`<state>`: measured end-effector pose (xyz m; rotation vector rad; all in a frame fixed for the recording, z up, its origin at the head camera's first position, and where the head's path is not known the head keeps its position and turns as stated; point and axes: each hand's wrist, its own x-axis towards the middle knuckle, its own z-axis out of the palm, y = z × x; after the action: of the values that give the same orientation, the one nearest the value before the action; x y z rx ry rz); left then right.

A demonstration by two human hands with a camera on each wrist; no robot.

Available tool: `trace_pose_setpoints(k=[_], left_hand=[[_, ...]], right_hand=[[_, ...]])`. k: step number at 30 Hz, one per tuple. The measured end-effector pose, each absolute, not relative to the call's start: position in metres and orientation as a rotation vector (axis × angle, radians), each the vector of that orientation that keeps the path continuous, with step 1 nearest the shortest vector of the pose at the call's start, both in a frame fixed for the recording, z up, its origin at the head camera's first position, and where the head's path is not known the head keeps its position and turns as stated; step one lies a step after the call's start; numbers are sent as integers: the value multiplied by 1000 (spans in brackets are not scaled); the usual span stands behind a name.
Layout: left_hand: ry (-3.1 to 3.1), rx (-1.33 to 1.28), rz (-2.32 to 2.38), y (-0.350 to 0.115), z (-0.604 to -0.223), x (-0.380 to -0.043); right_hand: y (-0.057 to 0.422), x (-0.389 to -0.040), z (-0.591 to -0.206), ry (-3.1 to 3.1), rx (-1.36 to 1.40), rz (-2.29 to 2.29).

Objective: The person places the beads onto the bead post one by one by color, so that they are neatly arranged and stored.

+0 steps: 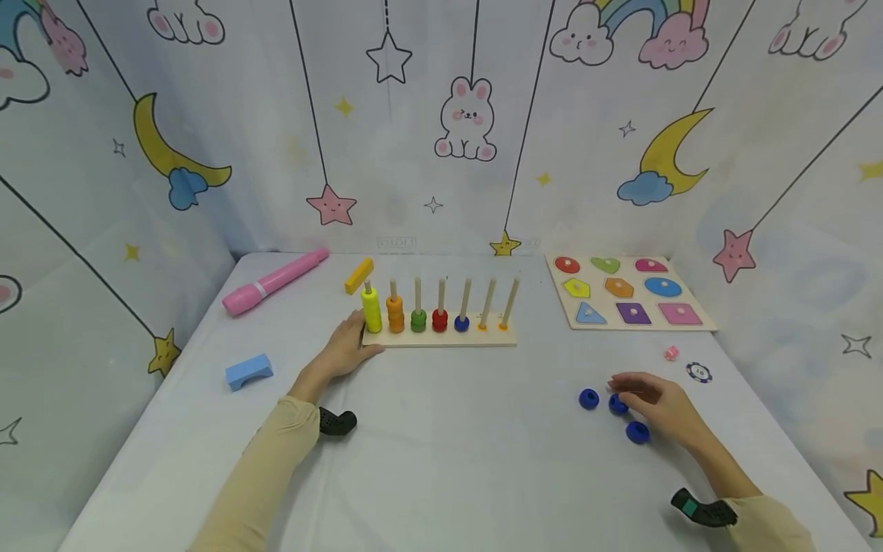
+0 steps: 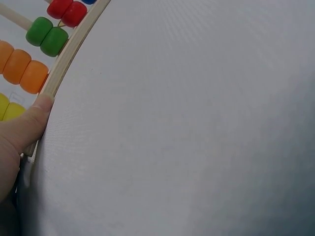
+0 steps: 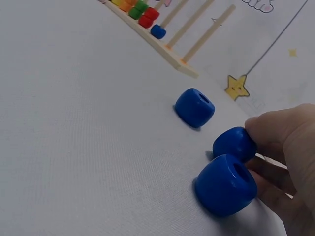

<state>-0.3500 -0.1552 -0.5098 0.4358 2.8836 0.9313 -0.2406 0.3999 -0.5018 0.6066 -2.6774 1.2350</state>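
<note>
A wooden peg-and-bead counting stand [image 1: 441, 342] bears yellow, orange, green and red beads, with one blue bead [image 1: 462, 324] on a peg right of the red ones. The two rightmost pegs carry no large beads. My left hand [image 1: 343, 347] grips the stand's left end, its thumb [image 2: 35, 120] along the front edge. At the right of the table, my right hand [image 1: 655, 402] pinches a blue bead [image 3: 235, 144] between thumb and fingers, low over the cloth. One loose blue bead [image 3: 195, 108] lies to its left, another [image 3: 225, 186] just nearer the person.
A shape puzzle board [image 1: 631, 313] lies at the back right; a pink die [image 1: 671, 353] and a poker chip [image 1: 700, 372] sit beyond the right hand. On the left are a pink marker-shaped object [image 1: 276, 282], a yellow block [image 1: 359, 276] and a blue arched block [image 1: 249, 372].
</note>
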Motion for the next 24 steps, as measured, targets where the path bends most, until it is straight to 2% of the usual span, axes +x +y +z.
trace_pose_setpoints(k=[24], left_hand=[[2875,408,926,-154,-509,-350]], right_hand=[[402,-234,-504,-2734,629,1284]])
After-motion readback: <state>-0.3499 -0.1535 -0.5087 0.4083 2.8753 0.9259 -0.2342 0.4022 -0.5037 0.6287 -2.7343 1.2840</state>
